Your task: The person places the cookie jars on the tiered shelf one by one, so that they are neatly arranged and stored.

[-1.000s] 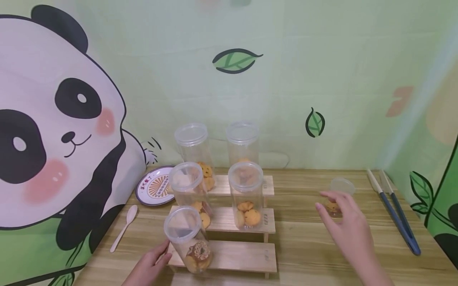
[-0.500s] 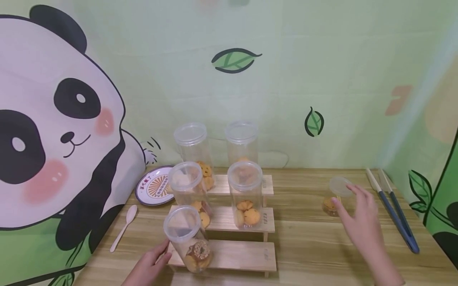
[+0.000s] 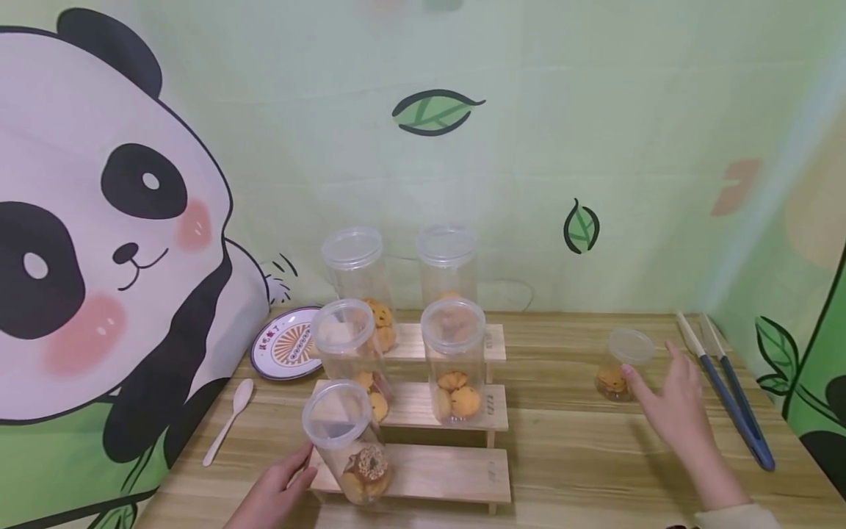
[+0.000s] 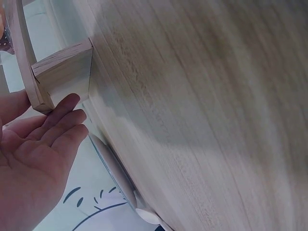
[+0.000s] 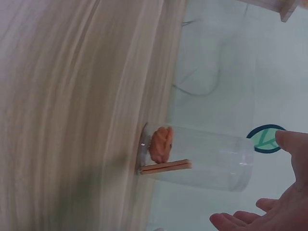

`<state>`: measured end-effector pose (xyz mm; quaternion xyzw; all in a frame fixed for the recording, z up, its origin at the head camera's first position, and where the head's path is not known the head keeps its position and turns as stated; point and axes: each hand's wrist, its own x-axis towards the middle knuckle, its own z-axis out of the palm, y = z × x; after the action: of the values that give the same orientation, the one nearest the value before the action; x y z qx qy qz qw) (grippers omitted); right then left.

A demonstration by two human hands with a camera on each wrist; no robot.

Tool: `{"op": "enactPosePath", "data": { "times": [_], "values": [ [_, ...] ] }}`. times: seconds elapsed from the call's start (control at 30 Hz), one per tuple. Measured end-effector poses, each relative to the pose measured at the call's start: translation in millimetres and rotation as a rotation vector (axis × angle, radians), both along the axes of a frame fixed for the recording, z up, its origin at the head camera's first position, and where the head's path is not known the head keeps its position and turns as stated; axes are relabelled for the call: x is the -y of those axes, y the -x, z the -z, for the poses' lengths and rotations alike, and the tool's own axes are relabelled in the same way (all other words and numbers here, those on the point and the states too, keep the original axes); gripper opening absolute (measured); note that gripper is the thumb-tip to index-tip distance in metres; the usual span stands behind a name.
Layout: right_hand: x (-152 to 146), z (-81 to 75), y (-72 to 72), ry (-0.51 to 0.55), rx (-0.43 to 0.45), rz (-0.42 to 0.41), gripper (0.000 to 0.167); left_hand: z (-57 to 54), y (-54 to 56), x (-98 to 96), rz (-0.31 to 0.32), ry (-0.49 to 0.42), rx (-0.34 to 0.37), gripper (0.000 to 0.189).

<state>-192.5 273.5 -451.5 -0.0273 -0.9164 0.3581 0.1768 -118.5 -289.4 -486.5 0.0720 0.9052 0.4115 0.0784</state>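
Note:
My left hand (image 3: 272, 491) holds the left end of the lowest step of a wooden stepped stand (image 3: 456, 472). In the left wrist view the thumb lies on one face of the board (image 4: 26, 57) and the fingers on the other. Beside that hand, a clear lidded jar (image 3: 366, 470) with a ring-shaped sprinkled cookie stands on the step. At the right, my right hand (image 3: 681, 411) is spread beside another clear jar (image 3: 631, 345) of cookies. The right wrist view shows a gap between the hand's fingers and this jar (image 5: 207, 156), which also contains a stick-shaped biscuit (image 5: 166, 166).
Several lidded cookie jars, including one on the middle step (image 3: 461, 397), occupy the upper steps. A patterned plate (image 3: 287, 345) and a white spoon (image 3: 228, 422) lie left of the stand. Blue-handled tongs (image 3: 734, 404) lie along the right side of the table (image 3: 562, 470).
My right hand has drawn back to the right from the right-hand jar, leaving it upright on the table. The left hand keeps its place at the stand.

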Motion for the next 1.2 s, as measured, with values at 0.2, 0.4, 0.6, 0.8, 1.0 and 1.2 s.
{"op": "enactPosePath", "data": {
  "times": [0.2, 0.4, 0.6, 0.8, 1.0, 1.2],
  "values": [
    [-5.1, 7.9, 8.5, 0.042, 0.013, -0.025, 0.093, -0.1, 1.1, 0.1, -0.004, 0.0, 0.015, 0.054],
    [-8.5, 13.8, 16.9, 0.048, 0.021, -0.045, 0.097, -0.5, 1.2, 0.8, 0.004, -0.001, 0.01, 0.054],
    [-9.7, 17.0, 21.8, 0.081, 0.032, -0.069, 0.097, -1.0, 1.7, 1.0, 0.012, -0.012, 0.024, 0.054],
    [-8.3, 16.6, 23.9, 0.117, 0.012, -0.097, 0.093, -1.1, 0.5, 0.1, 0.013, -0.007, -0.007, 0.053],
    [-8.6, 16.1, 27.4, 0.133, -0.033, -0.115, 0.083, -1.3, 0.3, -0.3, 0.013, 0.001, -0.023, 0.053],
    [-9.4, 15.2, 32.8, 0.13, -0.014, -0.099, 0.079, -1.1, -0.2, 0.5, 0.023, 0.006, -0.021, 0.052]
  ]
}}
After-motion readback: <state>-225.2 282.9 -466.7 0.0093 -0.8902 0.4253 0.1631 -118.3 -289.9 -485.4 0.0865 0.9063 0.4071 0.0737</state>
